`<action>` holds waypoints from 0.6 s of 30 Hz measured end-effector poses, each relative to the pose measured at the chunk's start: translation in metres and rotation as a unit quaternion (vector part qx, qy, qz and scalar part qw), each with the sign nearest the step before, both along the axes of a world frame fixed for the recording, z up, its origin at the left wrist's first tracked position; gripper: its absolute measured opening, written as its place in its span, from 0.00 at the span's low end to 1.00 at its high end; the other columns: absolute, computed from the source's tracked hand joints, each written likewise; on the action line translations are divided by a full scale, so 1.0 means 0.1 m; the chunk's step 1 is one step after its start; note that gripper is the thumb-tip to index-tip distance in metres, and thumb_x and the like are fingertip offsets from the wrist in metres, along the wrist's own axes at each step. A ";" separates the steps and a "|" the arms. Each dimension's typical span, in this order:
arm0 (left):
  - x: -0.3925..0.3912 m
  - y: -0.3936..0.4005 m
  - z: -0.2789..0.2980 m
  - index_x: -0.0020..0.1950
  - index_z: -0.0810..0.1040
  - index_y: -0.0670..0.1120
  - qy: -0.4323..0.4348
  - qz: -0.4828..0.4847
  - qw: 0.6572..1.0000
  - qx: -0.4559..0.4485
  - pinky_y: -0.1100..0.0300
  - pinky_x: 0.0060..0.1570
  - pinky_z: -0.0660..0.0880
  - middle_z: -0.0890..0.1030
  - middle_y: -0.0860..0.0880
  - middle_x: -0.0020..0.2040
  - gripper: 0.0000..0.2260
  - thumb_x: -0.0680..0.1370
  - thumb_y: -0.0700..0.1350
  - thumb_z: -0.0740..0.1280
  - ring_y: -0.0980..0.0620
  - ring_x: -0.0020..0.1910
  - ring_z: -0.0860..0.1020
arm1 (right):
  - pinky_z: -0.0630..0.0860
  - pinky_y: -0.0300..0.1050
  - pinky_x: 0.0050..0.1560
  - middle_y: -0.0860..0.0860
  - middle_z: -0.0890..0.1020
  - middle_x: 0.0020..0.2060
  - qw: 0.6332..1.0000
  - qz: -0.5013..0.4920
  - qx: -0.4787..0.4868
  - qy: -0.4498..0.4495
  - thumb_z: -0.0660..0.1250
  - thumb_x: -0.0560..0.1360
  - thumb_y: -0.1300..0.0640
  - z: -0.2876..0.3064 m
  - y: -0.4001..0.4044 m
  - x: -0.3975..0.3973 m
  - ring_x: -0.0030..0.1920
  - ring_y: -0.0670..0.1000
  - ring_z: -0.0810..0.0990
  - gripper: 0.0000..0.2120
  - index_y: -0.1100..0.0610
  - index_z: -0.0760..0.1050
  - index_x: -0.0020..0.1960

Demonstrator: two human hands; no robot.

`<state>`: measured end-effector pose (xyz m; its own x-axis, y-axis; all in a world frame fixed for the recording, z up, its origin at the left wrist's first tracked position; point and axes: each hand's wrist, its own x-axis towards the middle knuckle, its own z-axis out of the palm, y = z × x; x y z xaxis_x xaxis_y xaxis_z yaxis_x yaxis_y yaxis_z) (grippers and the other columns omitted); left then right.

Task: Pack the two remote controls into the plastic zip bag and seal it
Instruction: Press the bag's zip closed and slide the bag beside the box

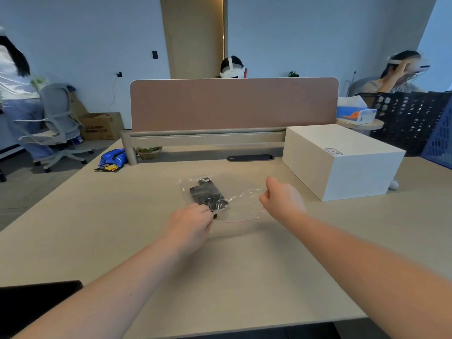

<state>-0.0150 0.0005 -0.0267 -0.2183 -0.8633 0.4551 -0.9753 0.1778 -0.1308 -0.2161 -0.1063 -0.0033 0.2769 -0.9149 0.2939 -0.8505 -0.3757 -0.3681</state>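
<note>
A clear plastic zip bag [241, 194] with a red seal line lies on the beige desk [227, 265] in the middle of the view. Two black remote controls [208, 195] lie side by side inside its left part. My left hand [190, 226] pinches the bag's near-left edge, right by the remotes' near ends. My right hand [281, 199] is closed on the bag's right edge, next to the red seal line. The bag's mouth runs between my two hands; whether it is sealed cannot be told.
A white box [342, 162] stands at the right. A blue snack packet [113, 159] lies at the far left by the brown divider panel [232, 104]. A dark object [36, 297] sits at the near-left edge. People, a chair and crates are beyond the desk.
</note>
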 end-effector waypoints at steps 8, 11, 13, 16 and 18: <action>0.10 0.16 0.01 0.37 0.67 0.48 -0.044 0.032 0.999 0.003 0.61 0.18 0.65 0.77 0.48 0.29 0.19 0.60 0.37 0.77 0.46 0.27 0.76 | 0.59 0.42 0.26 0.52 0.67 0.33 0.994 0.018 -0.017 0.102 0.54 0.73 0.69 -0.04 0.12 -0.03 0.36 0.59 0.71 0.08 0.57 0.60 0.44; 0.13 0.17 -0.02 0.52 0.72 0.48 -0.019 0.025 0.999 -0.002 0.61 0.24 0.63 0.81 0.46 0.33 0.21 0.64 0.37 0.74 0.44 0.30 0.78 | 0.69 0.46 0.39 0.55 0.75 0.47 0.984 0.019 0.003 0.176 0.54 0.74 0.67 -0.03 0.13 -0.04 0.52 0.59 0.74 0.13 0.57 0.70 0.55; 0.13 0.16 -0.03 0.43 0.77 0.47 -0.053 0.040 0.998 -0.006 0.62 0.17 0.64 0.79 0.49 0.28 0.18 0.58 0.38 0.78 0.46 0.24 0.77 | 0.73 0.49 0.48 0.54 0.76 0.56 0.983 0.022 0.021 0.181 0.54 0.74 0.66 -0.03 0.12 -0.05 0.60 0.57 0.71 0.18 0.55 0.72 0.60; 0.13 0.14 -0.04 0.29 0.74 0.46 -0.049 0.043 0.997 -0.042 0.64 0.15 0.66 0.75 0.50 0.24 0.08 0.64 0.43 0.72 0.47 0.22 0.75 | 0.73 0.50 0.60 0.52 0.76 0.61 0.987 0.071 0.020 0.143 0.55 0.73 0.65 -0.02 0.13 -0.04 0.67 0.54 0.66 0.22 0.53 0.71 0.64; 0.12 0.14 -0.05 0.28 0.74 0.46 -0.008 0.044 0.997 -0.059 0.64 0.16 0.66 0.75 0.50 0.24 0.11 0.69 0.47 0.60 0.45 0.22 0.75 | 0.69 0.51 0.66 0.51 0.76 0.64 0.980 0.155 -0.001 0.120 0.57 0.71 0.63 -0.01 0.19 0.00 0.70 0.53 0.65 0.23 0.53 0.73 0.65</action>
